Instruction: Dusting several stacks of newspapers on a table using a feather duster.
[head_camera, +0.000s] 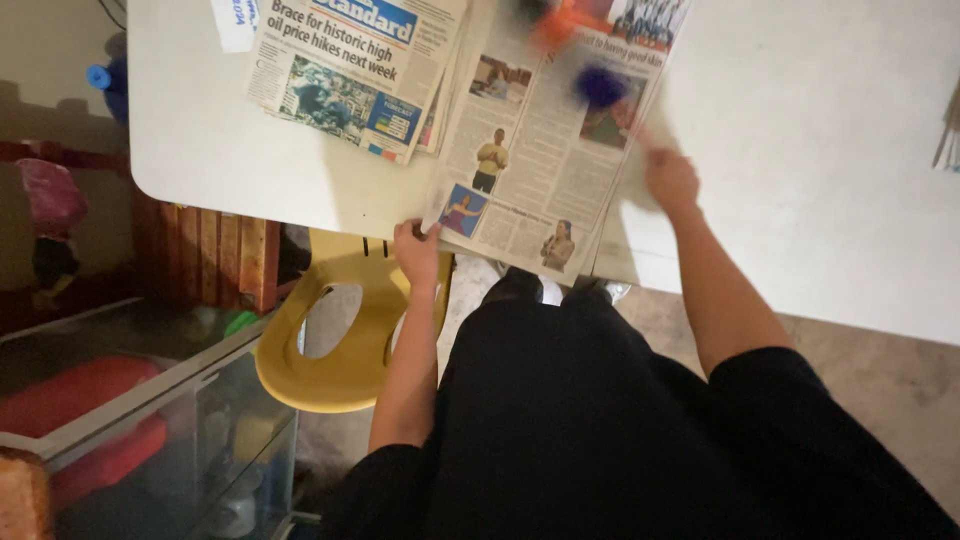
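White table (800, 150); yellow chair (340, 340); newspaper (540, 170) colour photos; blurred blue object (601, 86); black clothing (600, 420).

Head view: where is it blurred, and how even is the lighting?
Head view: right hand and the orange and blue things above it smear with motion blur; left hand on the newspaper corner is sharper; white table bright, lower left dim.

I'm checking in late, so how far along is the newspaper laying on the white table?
Done: a folded newspaper lies on the white table. In hand: the left hand pinches the open newspaper sheet's corner; the right hand rests at its edge. Left: bare tabletop to the right.
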